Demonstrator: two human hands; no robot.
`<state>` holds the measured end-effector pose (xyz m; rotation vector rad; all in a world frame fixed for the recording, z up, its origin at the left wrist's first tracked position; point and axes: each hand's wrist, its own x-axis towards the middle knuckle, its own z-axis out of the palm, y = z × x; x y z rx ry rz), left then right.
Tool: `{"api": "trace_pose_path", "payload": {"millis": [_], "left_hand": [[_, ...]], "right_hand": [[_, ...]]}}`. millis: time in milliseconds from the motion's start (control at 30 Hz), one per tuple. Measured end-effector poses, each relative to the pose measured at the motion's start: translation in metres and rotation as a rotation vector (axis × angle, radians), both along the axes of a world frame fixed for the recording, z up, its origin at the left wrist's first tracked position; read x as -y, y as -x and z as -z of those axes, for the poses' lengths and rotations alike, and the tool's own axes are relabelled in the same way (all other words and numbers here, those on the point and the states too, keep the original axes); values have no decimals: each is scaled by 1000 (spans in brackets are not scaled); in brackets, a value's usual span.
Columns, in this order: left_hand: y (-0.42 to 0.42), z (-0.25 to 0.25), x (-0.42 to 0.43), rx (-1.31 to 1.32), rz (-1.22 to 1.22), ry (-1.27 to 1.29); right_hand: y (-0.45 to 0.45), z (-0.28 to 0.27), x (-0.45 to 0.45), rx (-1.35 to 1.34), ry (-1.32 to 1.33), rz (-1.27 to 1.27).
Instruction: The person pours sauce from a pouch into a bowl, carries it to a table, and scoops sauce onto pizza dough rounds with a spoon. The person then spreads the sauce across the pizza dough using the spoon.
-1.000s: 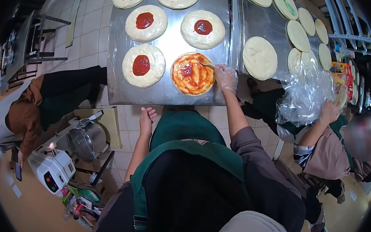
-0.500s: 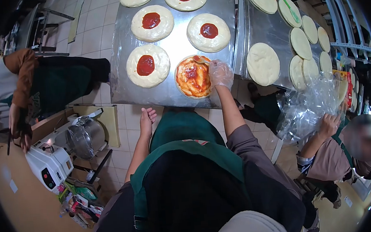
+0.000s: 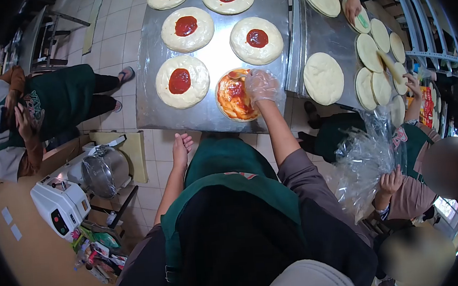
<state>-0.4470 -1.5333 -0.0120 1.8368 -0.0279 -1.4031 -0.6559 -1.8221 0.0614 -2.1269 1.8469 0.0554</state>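
My right hand (image 3: 262,86), in a clear plastic glove, is closed over the right side of a sauce-covered dough round (image 3: 235,100) near the front edge of the metal table (image 3: 216,120). What its fingers grip is hidden beneath the glove. Red sauce is spread over most of that round. My left hand (image 3: 182,145) hangs just off the table's front edge, fingers apart and holding nothing. A dough round with a dollop of sauce in its middle (image 3: 182,82) lies to the left, and another (image 3: 256,40) lies behind; several more are farther back.
Plain rounds (image 3: 323,78) cover a second metal table on the right. A co-worker there holds clear plastic bags (image 3: 367,159) and a round; another person's hand (image 3: 354,7) reaches in from the back. A person in a green apron (image 3: 56,97) stands left, near a white machine (image 3: 59,207).
My right hand has moved left over the sauced round, and the spoon seen earlier is now hidden. The right co-worker lifts a round; another hand has come in at the back right.
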Motion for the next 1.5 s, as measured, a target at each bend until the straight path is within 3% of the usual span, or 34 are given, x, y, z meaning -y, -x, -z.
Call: {"api": "trace_pose_path", "payload": {"millis": [167,300,400,600,700,767,867,967,1000,1100,1133,1233,1267,1367,1400,1500], "left_hand": [[-2,-2,1,5,1,-2],[-5,-5,0,4,-9,-3],[-9,-4,-3,8,-9,2],[-13,-4,-6,1,-8,-6],[-15,-11,-2,13,14,-15],[-16,-16,1,18,-8,5],[-20,-19,3,31,2,8],[-24,-17,1,52,33,-10],[-25,-17,3,58,41,-17],[-27,-19,7,59,48,-18],[-26,-20,8,58,53,-13],[-26,-23,12,60,71,-10],[-26,-24,14,62,76,-14],[-27,-20,19,65,83,-24],[-27,-20,19,67,80,-30],[-26,-20,19,57,78,7]], "right_hand": [[-8,1,6,-63,-40,-46],[-2,-37,-2,-108,13,-212],[13,-56,-13,-52,-145,-2],[43,-16,-51,308,-55,101],[47,21,-79,359,40,37],[57,33,-71,334,79,134],[64,19,-46,303,50,357],[57,-1,-60,251,-24,297],[49,-5,-72,311,-119,345],[54,56,-92,612,-1,228],[48,21,-78,433,-117,336],[53,46,-50,645,-24,479],[55,74,-49,629,0,422],[32,57,-66,398,23,111],[26,36,-65,417,-44,123],[27,61,-44,556,57,399]]}}
